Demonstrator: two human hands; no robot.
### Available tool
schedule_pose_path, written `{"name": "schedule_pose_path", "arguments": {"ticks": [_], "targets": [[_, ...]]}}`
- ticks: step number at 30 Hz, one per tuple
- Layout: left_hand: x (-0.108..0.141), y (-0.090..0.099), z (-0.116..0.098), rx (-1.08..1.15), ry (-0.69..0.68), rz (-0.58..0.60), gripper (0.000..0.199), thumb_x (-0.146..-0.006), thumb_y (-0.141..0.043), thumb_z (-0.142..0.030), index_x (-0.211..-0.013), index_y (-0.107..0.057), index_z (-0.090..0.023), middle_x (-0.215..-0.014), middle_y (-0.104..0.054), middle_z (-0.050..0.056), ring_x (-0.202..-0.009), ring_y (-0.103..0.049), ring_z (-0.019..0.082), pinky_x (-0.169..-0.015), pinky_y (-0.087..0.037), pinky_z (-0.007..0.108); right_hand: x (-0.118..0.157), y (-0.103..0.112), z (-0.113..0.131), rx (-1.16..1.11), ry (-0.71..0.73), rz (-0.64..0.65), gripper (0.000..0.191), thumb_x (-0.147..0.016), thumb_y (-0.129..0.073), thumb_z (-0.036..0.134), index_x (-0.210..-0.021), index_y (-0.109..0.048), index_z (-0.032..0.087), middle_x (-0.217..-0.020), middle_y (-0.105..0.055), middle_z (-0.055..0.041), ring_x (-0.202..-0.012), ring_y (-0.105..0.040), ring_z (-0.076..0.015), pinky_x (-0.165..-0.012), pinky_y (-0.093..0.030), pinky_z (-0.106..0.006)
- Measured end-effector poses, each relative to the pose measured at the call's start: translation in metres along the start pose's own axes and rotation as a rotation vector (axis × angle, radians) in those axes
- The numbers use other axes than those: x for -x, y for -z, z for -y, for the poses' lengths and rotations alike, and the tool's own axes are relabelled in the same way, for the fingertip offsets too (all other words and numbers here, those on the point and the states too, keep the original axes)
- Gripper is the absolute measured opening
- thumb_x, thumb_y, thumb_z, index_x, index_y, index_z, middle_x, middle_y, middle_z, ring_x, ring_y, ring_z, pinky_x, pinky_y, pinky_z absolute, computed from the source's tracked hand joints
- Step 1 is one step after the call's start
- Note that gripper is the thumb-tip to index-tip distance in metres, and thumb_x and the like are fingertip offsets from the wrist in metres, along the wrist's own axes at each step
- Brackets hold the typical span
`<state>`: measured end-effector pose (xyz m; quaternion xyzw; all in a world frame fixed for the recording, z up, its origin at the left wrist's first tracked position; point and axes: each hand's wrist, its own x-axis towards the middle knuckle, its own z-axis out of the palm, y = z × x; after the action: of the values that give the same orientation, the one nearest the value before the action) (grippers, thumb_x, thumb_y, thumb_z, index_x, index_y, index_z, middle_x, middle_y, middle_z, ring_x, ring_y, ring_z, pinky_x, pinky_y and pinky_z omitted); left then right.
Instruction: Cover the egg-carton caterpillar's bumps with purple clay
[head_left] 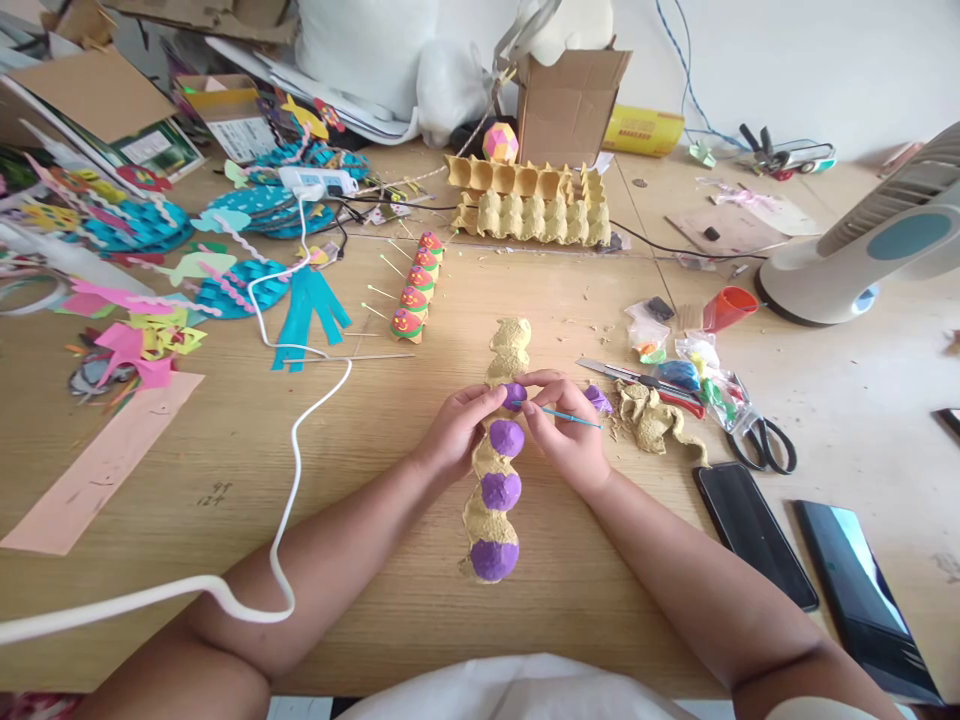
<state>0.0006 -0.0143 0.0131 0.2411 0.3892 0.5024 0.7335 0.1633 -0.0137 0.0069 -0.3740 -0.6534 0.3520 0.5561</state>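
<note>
A strip of tan egg-carton cups point(496, 522) runs up the middle of the table, several of its bumps covered in purple clay point(501, 491). My left hand point(456, 428) pinches the strip's left side beside the purple bump nearest the far end. In my right hand point(564, 425) is a thin blue tool point(564, 415), its tip against that same bump. Bare cups point(511, 340) lie beyond my fingers. Just right of my right hand sits a lump of purple clay point(598, 398).
A finished-looking caterpillar point(417, 287) with pins lies behind left. At right are a craft knife point(637, 378), scissors point(763, 440), clay bags, phones point(756, 532) and a fan point(862, 240). A white cable point(296, 470) crosses the left; egg cartons point(544, 217) lie behind.
</note>
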Motion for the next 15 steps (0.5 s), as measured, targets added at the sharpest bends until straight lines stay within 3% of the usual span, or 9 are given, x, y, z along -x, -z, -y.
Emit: {"name": "schedule_pose_path", "arguments": {"ticks": [15], "targets": [[-0.0020, 0.0027, 0.0035, -0.014, -0.024, 0.014, 0.044, -0.062, -0.099, -0.049, -0.073, -0.075, -0.013, -0.068, -0.072, 0.003, -0.054, -0.057, 0.008, -0.053, -0.042, 0.021, 0.0019, -0.0007, -0.0021, -0.005, -0.002, -0.022, 0.023, -0.100, -0.070, 0.034, -0.082, -0.058, 0.026, -0.114, -0.079, -0.0091, -0.108, -0.072, -0.0265, -0.099, -0.055, -0.048]]}}
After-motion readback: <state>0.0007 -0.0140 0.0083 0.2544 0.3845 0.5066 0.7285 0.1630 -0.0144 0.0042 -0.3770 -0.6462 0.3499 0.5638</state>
